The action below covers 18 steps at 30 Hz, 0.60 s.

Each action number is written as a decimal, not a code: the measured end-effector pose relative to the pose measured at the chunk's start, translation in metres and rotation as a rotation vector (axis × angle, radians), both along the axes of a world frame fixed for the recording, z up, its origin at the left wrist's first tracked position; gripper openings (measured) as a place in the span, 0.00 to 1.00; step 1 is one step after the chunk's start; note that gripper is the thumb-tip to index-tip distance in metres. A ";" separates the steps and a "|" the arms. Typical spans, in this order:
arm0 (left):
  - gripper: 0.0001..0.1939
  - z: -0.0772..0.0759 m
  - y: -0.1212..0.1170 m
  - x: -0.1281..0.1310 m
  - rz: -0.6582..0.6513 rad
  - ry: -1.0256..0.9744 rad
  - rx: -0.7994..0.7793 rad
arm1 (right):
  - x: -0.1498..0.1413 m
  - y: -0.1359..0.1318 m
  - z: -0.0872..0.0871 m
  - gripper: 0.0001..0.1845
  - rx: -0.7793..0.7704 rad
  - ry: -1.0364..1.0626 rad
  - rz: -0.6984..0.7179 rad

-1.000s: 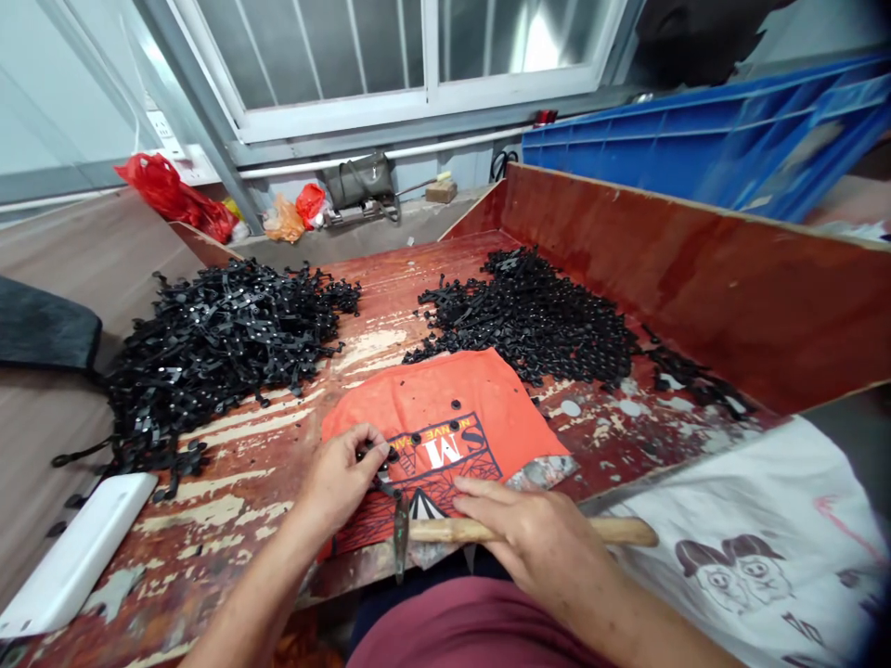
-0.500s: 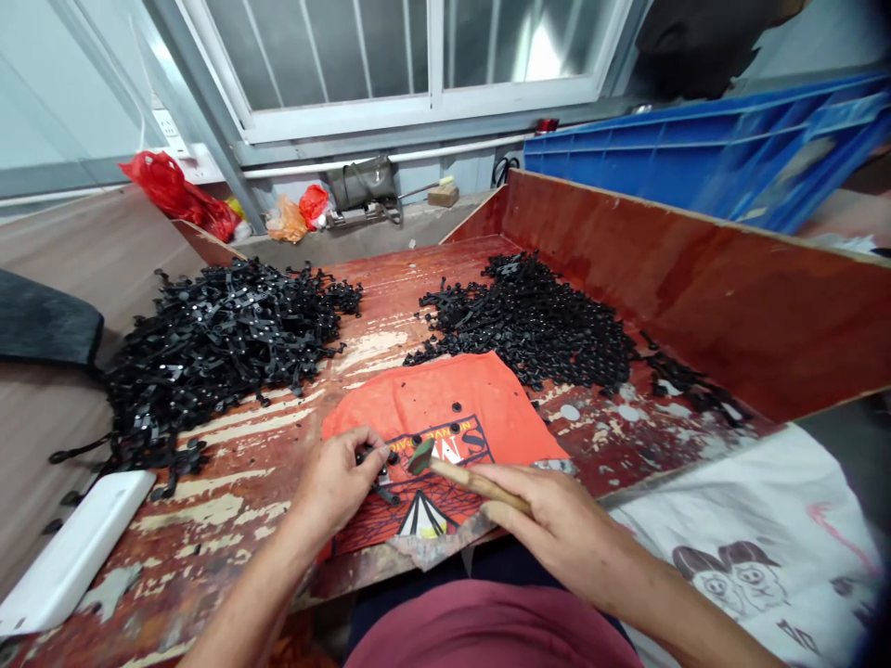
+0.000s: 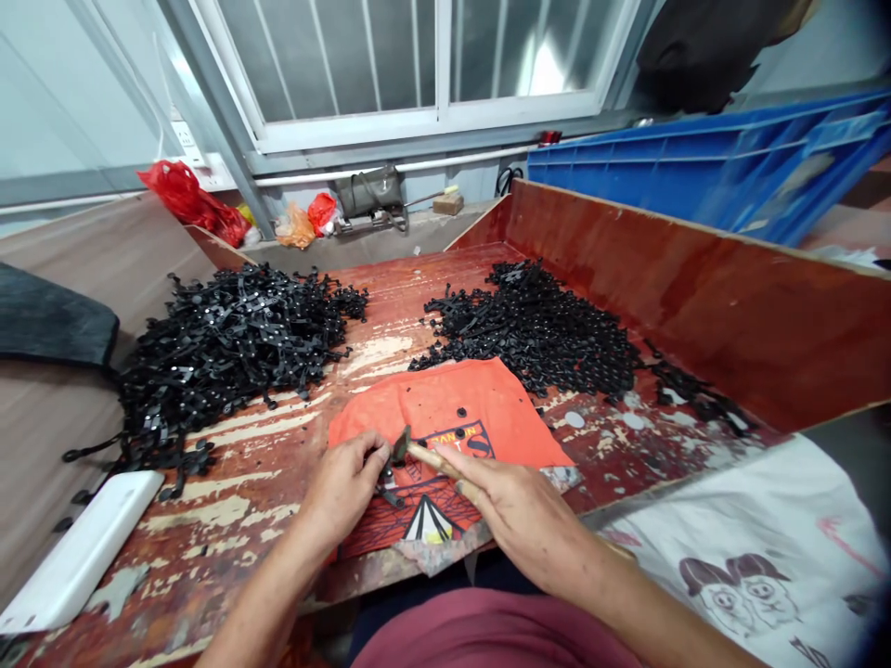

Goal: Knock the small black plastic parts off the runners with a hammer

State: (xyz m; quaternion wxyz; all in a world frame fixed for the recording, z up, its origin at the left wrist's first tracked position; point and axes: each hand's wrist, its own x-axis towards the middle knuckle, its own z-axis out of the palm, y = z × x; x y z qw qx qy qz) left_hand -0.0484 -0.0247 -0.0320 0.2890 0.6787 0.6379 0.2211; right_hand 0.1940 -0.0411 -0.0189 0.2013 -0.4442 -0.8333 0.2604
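My left hand (image 3: pixel 348 482) rests at the left part of an orange printed cloth (image 3: pixel 445 390), thumb and fingers pinched on a small black part mostly hidden by them. In my right hand (image 3: pixel 515 506) is a hammer (image 3: pixel 426 455), gripped by its wooden handle. The dark hammer head is right beside my left fingertips, low over the cloth; whether it touches anything I cannot tell. A black strip-like piece (image 3: pixel 391 498) lies just below my left fingers. Two small black round pieces (image 3: pixel 460 412) sit on the cloth farther back.
Heaps of black strip-like parts lie on the worn red table, one at left (image 3: pixel 237 334) and one at right (image 3: pixel 549 334). A white oblong object (image 3: pixel 83 547) lies at front left. A red board (image 3: pixel 668 278) edges the right side, with a blue crate (image 3: pixel 647 181) behind.
The hammer rose from the cloth's front edge, swung up and left, and its head is now beside my left fingertips. My left hand stays in its pinch. The view has shifted slightly.
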 end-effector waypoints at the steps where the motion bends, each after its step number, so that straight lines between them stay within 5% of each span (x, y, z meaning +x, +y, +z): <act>1: 0.14 -0.002 0.000 -0.001 0.003 -0.042 0.002 | 0.001 0.000 0.001 0.29 0.000 -0.007 0.002; 8: 0.09 -0.021 -0.001 -0.003 0.147 -0.290 0.009 | 0.006 0.002 0.012 0.27 -0.065 -0.014 0.008; 13: 0.09 -0.021 -0.001 -0.003 0.128 -0.246 0.050 | 0.006 -0.001 0.020 0.26 -0.019 0.094 -0.027; 18: 0.08 -0.019 -0.004 -0.002 0.098 -0.206 0.073 | -0.001 -0.003 0.012 0.26 -0.027 -0.099 0.003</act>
